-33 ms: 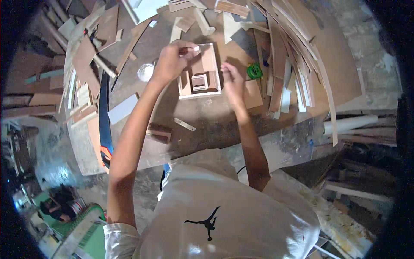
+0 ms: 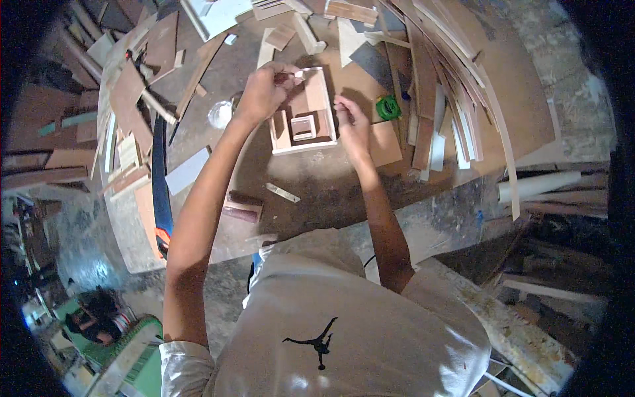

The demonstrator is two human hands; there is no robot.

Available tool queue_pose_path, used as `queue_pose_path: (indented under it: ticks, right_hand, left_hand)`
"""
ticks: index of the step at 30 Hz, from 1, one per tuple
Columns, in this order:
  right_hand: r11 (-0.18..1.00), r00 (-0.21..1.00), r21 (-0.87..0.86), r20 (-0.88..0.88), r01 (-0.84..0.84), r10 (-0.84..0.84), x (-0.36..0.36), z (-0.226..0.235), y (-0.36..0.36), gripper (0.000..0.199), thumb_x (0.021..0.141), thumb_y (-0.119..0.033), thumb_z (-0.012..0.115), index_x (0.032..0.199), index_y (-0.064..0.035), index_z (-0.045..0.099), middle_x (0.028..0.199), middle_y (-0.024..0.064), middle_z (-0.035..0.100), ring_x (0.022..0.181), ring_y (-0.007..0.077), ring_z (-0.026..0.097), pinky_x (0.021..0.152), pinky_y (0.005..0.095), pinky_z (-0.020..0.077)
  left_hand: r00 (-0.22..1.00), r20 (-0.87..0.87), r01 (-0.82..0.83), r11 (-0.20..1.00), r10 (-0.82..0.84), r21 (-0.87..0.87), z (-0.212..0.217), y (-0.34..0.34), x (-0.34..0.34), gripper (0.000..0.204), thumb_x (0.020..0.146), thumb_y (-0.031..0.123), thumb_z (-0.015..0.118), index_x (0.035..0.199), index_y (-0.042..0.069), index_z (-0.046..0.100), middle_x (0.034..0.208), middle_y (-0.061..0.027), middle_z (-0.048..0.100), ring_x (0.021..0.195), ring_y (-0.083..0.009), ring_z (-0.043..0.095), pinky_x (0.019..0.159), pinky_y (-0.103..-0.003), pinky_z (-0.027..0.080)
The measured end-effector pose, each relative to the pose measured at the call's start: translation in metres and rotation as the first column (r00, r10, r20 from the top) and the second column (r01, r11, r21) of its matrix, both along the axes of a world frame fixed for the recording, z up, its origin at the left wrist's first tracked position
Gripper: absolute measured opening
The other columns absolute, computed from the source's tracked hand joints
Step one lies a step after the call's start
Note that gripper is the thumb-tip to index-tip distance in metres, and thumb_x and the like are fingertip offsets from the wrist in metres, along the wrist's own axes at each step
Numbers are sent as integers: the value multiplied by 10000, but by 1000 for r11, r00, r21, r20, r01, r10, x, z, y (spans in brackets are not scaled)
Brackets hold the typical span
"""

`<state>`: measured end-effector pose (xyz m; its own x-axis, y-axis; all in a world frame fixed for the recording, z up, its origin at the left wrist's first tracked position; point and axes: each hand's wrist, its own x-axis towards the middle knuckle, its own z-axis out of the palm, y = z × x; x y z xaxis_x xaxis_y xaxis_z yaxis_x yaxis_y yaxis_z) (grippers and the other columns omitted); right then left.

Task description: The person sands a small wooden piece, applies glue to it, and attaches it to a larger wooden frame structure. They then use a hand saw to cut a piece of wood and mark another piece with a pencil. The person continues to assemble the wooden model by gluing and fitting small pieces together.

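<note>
A shallow, open wooden box (image 2: 305, 149) with pale walls lies on the worktable. Inside it are thin dividers and a small square wooden frame (image 2: 304, 136) near its front wall. My left hand (image 2: 263, 96) reaches over the box's far left corner, thumb and fingers pinched on a small pale piece (image 2: 299, 75) whose kind is unclear. Just outside the right wall is my right hand (image 2: 354, 126), its fingers loosely bent and apart, with nothing visible in them. I cannot tell whether its fingertips touch the wall.
A white tub (image 2: 221, 114) stands left of the box, a green tape measure (image 2: 388, 107) to its right. A handsaw (image 2: 161, 178) lies at left. Wood strips (image 2: 430, 99) crowd the right side; offcuts (image 2: 281, 38) lie at the back. A small flat strip (image 2: 283, 192) lies nearer me.
</note>
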<state>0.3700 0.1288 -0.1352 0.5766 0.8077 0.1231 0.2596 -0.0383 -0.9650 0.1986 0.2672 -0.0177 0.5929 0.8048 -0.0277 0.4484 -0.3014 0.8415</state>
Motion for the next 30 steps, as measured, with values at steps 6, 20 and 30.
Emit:
queue_pose_path:
  ticks: [6, 20, 30]
  right_hand:
    - [1000, 955, 2, -296, -16, 16, 1, -8, 27, 319, 1001, -232, 570, 1253, -42, 621, 1047, 60, 676, 918, 115, 596, 831, 259, 474]
    - [996, 959, -50, -279, -74, 57, 5, -14, 45, 369, 984, -209, 555, 1262, 31, 580, 1208, 190, 648, 1128, 243, 609, 992, 341, 451]
    - [997, 956, -44, -291, -64, 49, 7, -31, 50, 366, 979, -213, 560, 1272, 7, 579, 1206, 197, 649, 1127, 255, 609, 982, 349, 449]
  left_hand:
    - [992, 95, 64, 976, -86, 209, -65, 43, 35, 216, 837, 20, 674, 1049, -23, 666, 993, -212, 707, 922, -307, 704, 803, -379, 549]
    - [979, -122, 191, 949, -164, 252, -68, 42, 59, 269, 858, 136, 692, 1082, -8, 654, 953, -262, 682, 910, -392, 681, 803, -431, 527]
    - [980, -137, 177, 946, -144, 272, -65, 35, 63, 284, 873, 197, 693, 1035, -33, 660, 940, -252, 685, 884, -395, 682, 779, -422, 526]
